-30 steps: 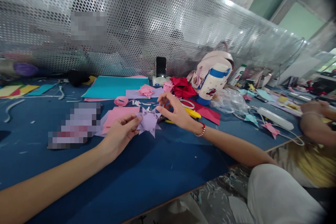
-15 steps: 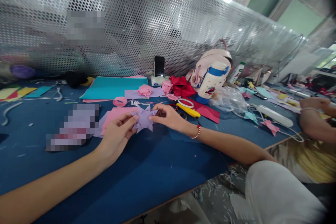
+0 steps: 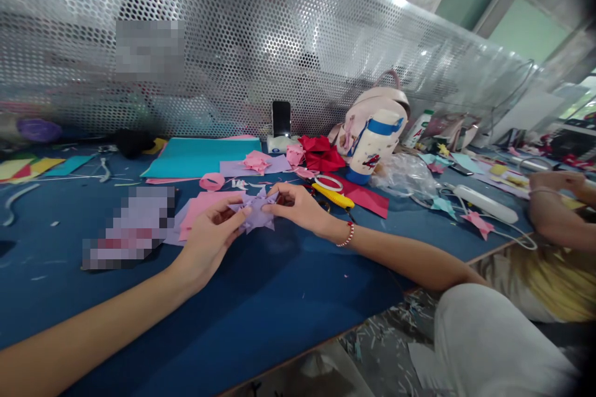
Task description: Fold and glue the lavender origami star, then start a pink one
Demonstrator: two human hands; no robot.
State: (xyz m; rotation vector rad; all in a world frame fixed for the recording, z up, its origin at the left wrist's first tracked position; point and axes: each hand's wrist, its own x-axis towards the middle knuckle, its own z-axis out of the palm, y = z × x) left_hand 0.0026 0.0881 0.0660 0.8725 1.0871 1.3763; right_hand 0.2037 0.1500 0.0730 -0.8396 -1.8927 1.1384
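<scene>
Between my two hands is a purple folded paper star (image 3: 259, 213) with many points, held above the blue table. My left hand (image 3: 213, 232) pinches its left side, thumb on the face turned toward me. On the right side, my right hand (image 3: 300, 208) grips the star between thumb and curled fingers. The fingertips behind the paper are partly hidden. Just beyond my left hand lie pink paper sheets (image 3: 198, 203) and purple paper (image 3: 176, 229). A yellow-handled tool (image 3: 333, 195) and a white ring (image 3: 328, 182) lie beyond my right hand.
Farther back are turquoise paper (image 3: 200, 157), a pink folded star (image 3: 256, 162), red folded paper (image 3: 321, 153), an upright phone (image 3: 281, 118), a bottle (image 3: 376, 147) and a backpack (image 3: 363, 108). A power strip (image 3: 485, 204) lies at right, near another person's arm (image 3: 554, 211).
The paper star has turned slightly between my fingers, and its left points now show more. My left thumb has shifted a little to the right along it.
</scene>
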